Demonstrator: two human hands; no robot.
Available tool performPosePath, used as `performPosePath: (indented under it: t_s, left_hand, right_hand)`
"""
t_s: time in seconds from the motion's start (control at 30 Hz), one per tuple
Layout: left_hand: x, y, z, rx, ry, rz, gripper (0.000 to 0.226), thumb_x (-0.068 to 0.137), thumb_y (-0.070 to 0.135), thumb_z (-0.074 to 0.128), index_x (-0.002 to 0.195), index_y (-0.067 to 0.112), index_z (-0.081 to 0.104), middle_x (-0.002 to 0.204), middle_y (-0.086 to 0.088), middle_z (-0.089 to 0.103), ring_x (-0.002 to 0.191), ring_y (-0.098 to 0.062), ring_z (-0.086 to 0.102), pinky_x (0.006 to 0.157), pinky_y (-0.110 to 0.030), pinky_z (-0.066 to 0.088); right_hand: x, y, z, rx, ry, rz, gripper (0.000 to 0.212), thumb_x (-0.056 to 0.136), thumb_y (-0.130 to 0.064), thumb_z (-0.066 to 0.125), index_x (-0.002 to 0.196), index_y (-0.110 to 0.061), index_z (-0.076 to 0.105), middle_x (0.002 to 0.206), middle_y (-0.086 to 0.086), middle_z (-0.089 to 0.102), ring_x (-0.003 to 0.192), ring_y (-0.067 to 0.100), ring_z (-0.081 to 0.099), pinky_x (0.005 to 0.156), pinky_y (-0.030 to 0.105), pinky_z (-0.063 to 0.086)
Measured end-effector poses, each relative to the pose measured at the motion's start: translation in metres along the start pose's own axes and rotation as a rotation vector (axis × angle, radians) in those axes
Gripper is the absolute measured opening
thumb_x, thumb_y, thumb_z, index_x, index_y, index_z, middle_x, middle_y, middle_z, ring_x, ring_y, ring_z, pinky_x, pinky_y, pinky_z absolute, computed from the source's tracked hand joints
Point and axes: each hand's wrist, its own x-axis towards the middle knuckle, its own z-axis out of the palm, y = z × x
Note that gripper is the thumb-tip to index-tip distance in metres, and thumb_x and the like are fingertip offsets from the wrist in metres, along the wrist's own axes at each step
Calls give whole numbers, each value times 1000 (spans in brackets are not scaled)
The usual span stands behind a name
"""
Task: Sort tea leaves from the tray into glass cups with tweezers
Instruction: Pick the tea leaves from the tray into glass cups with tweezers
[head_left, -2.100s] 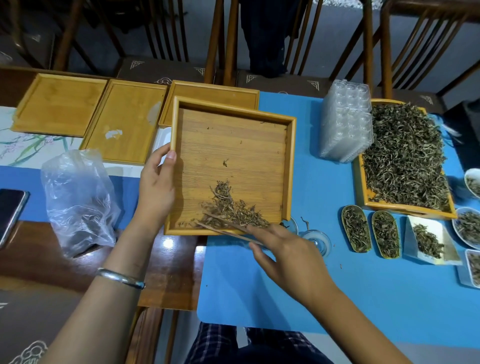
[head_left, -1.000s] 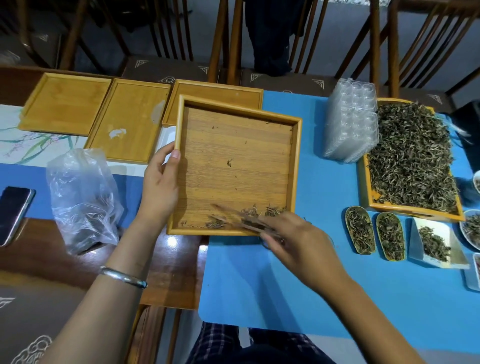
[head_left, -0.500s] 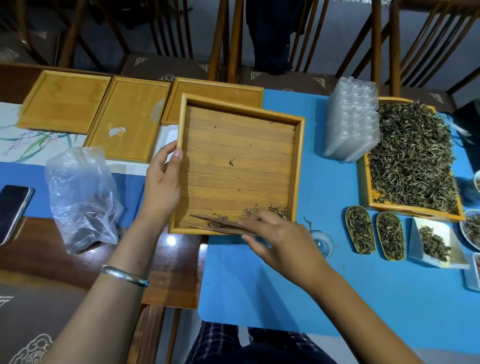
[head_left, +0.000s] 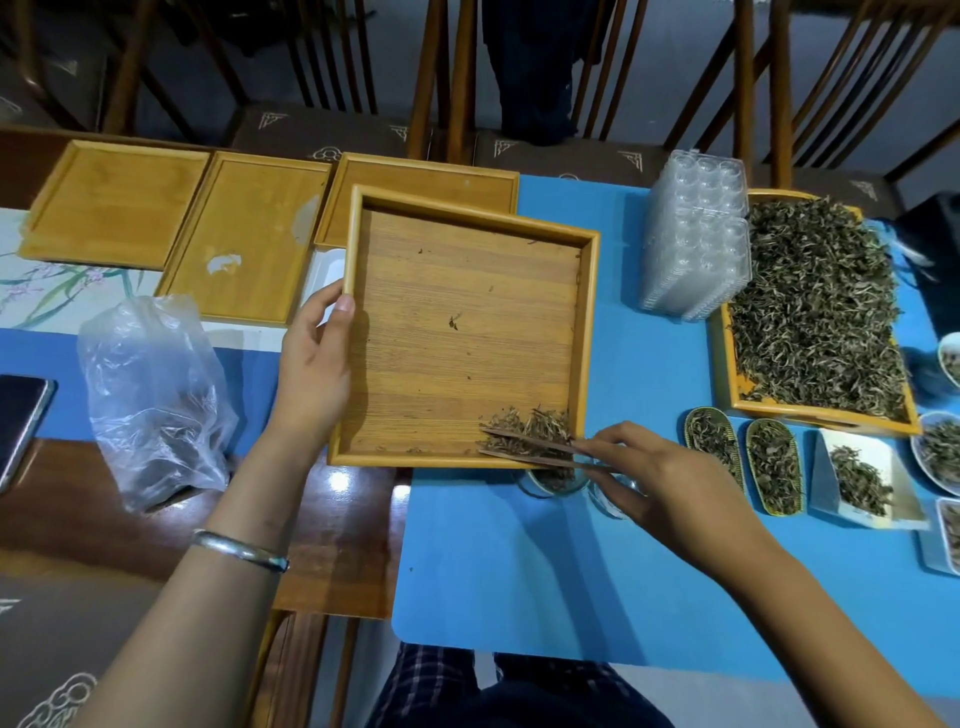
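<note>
My left hand (head_left: 317, 374) grips the left rim of a square bamboo tray (head_left: 441, 260), which is tilted toward me. A small heap of tea leaves (head_left: 530, 428) lies in the tray's near right corner. My right hand (head_left: 670, 488) holds wooden tweezers (head_left: 524, 448) whose tips lie against the heap. Just below that corner stands a glass cup (head_left: 551, 480) with some leaves in it, partly hidden by the tray's rim. A second glass cup (head_left: 608, 501) shows under my right fingers.
A large tray heaped with tea leaves (head_left: 815, 312) sits at the right, beside a stack of clear plastic trays (head_left: 693, 234). Small dishes of leaves (head_left: 774, 467) line the right. Flat bamboo trays (head_left: 244, 239), a plastic bag (head_left: 150, 395) and a phone (head_left: 18, 421) lie left.
The leaves have been swept from the middle of the tray's near edge into its near right corner, and some now lie in the cup below. My right hand moved right with the tweezers.
</note>
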Motion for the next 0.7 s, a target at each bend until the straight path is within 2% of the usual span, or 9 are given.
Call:
performPosePath:
  t_s: [0.07, 0.17, 0.27, 0.37, 0.43, 0.6, 0.7]
  left_hand:
    - [0, 1, 1, 3, -12, 6, 36, 103, 34, 45, 133, 15, 55, 116, 7, 64, 97, 12, 61, 75, -3, 45]
    - [0, 2, 0, 0, -42, 22, 38, 104, 33, 44, 133, 12, 55, 119, 0, 64, 96, 9, 62, 75, -5, 46]
    - [-1, 3, 1, 2, -43, 22, 34, 104, 32, 44, 130, 14, 56, 114, 4, 65, 94, 11, 62, 74, -5, 47]
    - [-3, 5, 2, -3, -30, 29, 25, 104, 31, 44, 125, 24, 56, 107, 15, 65, 92, 14, 62, 70, -2, 45]
    - [-3, 7, 2, -3, -30, 36, 25, 104, 31, 44, 124, 24, 57, 103, 16, 65, 91, 14, 63, 68, -2, 45]
    - [-3, 9, 3, -9, -47, 32, 28, 104, 29, 44, 126, 18, 57, 103, 11, 67, 91, 7, 65, 71, -7, 49]
    - [-3, 9, 4, -18, -46, 33, 26, 105, 26, 44, 125, 18, 57, 102, 12, 66, 88, 10, 64, 71, -7, 49]
  right_hand:
    - [-2, 3, -2, -19, -8, 5, 26, 84, -25, 71, 110, -28, 69, 103, -14, 66, 60, 11, 63, 46, 18, 32]
    - [0, -3, -4, 56, 33, -16, 26, 87, -27, 66, 113, -28, 66, 108, -12, 63, 57, 9, 60, 44, 22, 40]
    - [12, -28, 5, 114, 76, -70, 27, 89, -25, 65, 116, -27, 64, 109, -8, 63, 65, 13, 63, 49, 26, 48]
    - [32, -57, 15, 117, 108, -128, 26, 86, -21, 68, 113, -21, 67, 101, -2, 65, 70, 18, 64, 51, 26, 48]
    - [45, -69, 17, 105, 115, -177, 23, 87, -19, 67, 110, -18, 69, 99, 0, 65, 71, 18, 64, 52, 28, 50]
    - [59, -67, 11, 8, 69, -279, 23, 89, -20, 66, 111, -16, 69, 100, 2, 65, 67, 21, 61, 58, 28, 47]
    - [56, -52, 6, -33, 62, -284, 24, 87, -20, 68, 111, -17, 69, 99, 3, 66, 66, 24, 61, 57, 29, 46]
